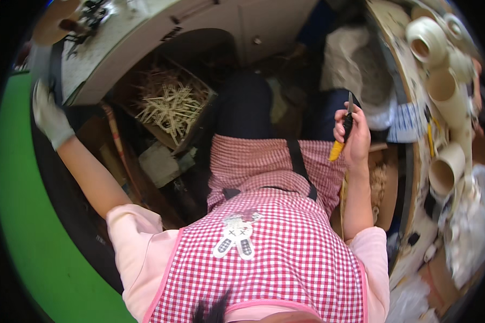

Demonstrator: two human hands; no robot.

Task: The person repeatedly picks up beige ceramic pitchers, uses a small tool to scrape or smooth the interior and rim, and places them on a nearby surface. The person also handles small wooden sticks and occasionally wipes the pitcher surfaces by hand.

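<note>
My right hand [354,132] is bare and closed around a small knife [348,125] with a black and yellow handle. The short, pointed blade points up and away from me, above my right knee. Far out to the left, my left hand [53,117] wears a white glove. Its fingers reach away from me beside the left end of the pale workbench [99,67]. They look stretched out, with nothing visible in them; the fingertips are blurred, and I cannot tell what they touch.
A box of thin pale sticks [172,110] stands below the bench, left of my knees. Along the right, a shelf [409,177] holds cream tubes [446,168] and clear plastic bags [471,226]. A green surface [24,188] curves along the left. A pale sack [350,59] lies beyond my right knee.
</note>
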